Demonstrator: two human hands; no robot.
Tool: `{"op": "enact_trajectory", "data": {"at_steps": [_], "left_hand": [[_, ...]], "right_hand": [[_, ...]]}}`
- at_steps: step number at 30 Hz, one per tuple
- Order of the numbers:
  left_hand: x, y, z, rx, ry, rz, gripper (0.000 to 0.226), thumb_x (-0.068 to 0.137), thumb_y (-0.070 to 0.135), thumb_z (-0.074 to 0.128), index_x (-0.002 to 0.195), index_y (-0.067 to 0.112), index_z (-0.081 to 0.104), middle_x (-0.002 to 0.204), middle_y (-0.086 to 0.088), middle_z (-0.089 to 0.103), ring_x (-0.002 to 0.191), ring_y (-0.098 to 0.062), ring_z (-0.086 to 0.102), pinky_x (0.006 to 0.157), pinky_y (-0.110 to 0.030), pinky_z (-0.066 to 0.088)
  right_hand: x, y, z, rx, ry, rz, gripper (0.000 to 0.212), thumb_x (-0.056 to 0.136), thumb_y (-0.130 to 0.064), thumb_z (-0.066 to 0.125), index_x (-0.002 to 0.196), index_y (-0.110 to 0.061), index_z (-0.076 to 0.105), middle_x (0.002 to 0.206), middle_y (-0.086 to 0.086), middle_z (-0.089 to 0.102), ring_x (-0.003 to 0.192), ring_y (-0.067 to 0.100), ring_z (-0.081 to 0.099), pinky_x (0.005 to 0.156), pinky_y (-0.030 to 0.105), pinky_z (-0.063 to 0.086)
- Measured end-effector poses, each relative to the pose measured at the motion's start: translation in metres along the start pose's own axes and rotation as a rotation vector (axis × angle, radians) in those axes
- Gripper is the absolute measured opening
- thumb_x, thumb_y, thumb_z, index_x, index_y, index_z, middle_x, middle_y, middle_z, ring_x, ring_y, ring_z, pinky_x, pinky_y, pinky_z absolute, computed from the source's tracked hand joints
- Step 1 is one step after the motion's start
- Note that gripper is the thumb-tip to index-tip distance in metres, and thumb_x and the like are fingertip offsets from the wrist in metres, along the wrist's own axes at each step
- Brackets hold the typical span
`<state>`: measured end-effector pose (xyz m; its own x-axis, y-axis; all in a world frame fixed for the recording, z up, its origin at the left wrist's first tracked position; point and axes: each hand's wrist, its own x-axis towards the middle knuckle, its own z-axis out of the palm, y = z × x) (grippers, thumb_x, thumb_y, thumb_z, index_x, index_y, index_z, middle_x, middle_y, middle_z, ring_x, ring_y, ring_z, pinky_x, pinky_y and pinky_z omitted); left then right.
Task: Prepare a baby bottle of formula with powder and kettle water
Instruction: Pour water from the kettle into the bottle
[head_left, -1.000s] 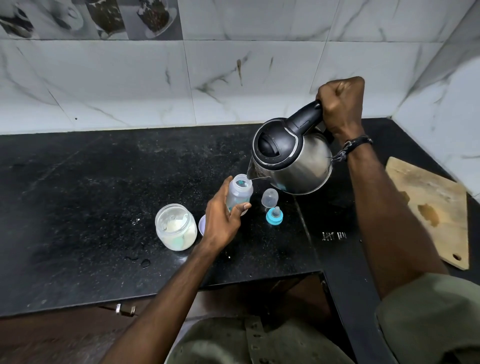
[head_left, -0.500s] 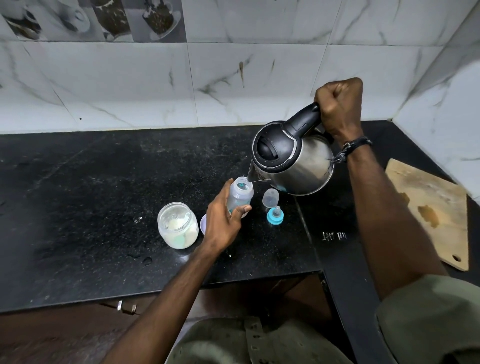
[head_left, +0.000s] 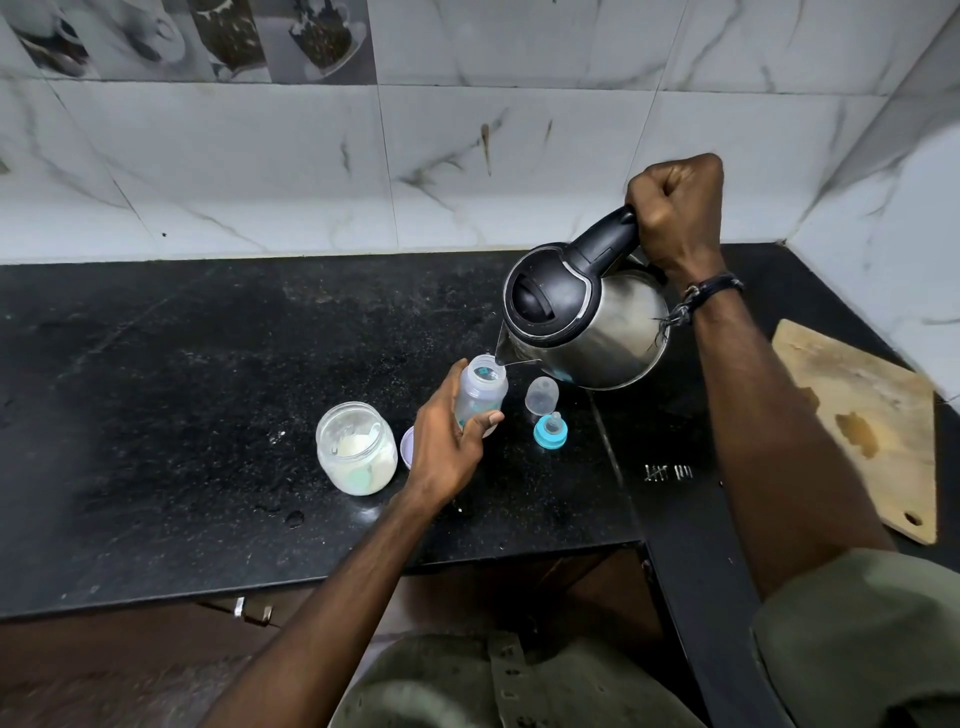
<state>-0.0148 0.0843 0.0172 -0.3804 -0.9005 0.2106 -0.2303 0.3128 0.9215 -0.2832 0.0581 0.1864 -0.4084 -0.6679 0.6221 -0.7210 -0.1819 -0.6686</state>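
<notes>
A clear baby bottle (head_left: 482, 387) stands open-topped on the black counter (head_left: 182, 389), and my left hand (head_left: 449, 447) is wrapped around its lower part. My right hand (head_left: 675, 213) grips the black handle of a steel kettle (head_left: 587, 322), which is tilted left with its spout right over the bottle mouth. A thin stream of water runs from spout to bottle. Right of the bottle lie the clear cap (head_left: 542, 395) and the blue ring with teat (head_left: 550, 430). An open glass jar of white powder (head_left: 357, 448) stands to the left, its lid (head_left: 407, 448) half hidden behind my left hand.
A wooden cutting board (head_left: 862, 421) lies on the counter at the right, near the tiled corner wall. The marble-tiled backsplash (head_left: 363, 166) runs along the counter's far edge. A counter seam runs just right of the teat.
The kettle stays tilted over the bottle and keeps pouring. Both hands hold their places; only the camera view has shifted slightly.
</notes>
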Motion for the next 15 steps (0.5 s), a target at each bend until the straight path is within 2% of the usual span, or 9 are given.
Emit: {"op": "enact_trajectory", "data": {"at_steps": [3, 8, 15], "left_hand": [[-0.0004, 0.0014, -0.0008, 0.000, 0.002, 0.003, 0.079, 0.081, 0.040, 0.068, 0.149, 0.005, 0.050, 0.141, -0.005, 0.067, 0.132, -0.019, 0.061, 0.111, -0.042, 0.049], [-0.0013, -0.0007, 0.0005, 0.010, 0.011, -0.010, 0.074, 0.081, 0.027, 0.071, 0.149, 0.004, 0.050, 0.142, -0.005, 0.066, 0.133, -0.019, 0.061, 0.113, -0.044, 0.048], [-0.0030, 0.0012, 0.0005, -0.001, 0.012, -0.001, 0.074, 0.081, 0.028, 0.071, 0.148, 0.004, 0.051, 0.141, -0.006, 0.067, 0.133, -0.020, 0.061, 0.113, -0.045, 0.048]], "right_hand": [[-0.0013, -0.0014, 0.0000, 0.005, 0.002, -0.007, 0.035, 0.068, -0.022, 0.052, 0.045, -0.004, 0.033, 0.048, 0.004, 0.025, 0.048, 0.015, 0.023, 0.046, 0.034, 0.018], [-0.0025, -0.0032, -0.0006, -0.006, 0.000, -0.013, 0.035, 0.067, -0.022, 0.052, 0.045, -0.005, 0.032, 0.049, 0.004, 0.024, 0.049, 0.015, 0.021, 0.047, 0.033, 0.017], [-0.0030, -0.0040, -0.0028, -0.009, 0.006, -0.013, 0.035, 0.067, -0.022, 0.052, 0.045, -0.002, 0.034, 0.047, 0.006, 0.026, 0.048, 0.015, 0.023, 0.047, 0.033, 0.018]]}}
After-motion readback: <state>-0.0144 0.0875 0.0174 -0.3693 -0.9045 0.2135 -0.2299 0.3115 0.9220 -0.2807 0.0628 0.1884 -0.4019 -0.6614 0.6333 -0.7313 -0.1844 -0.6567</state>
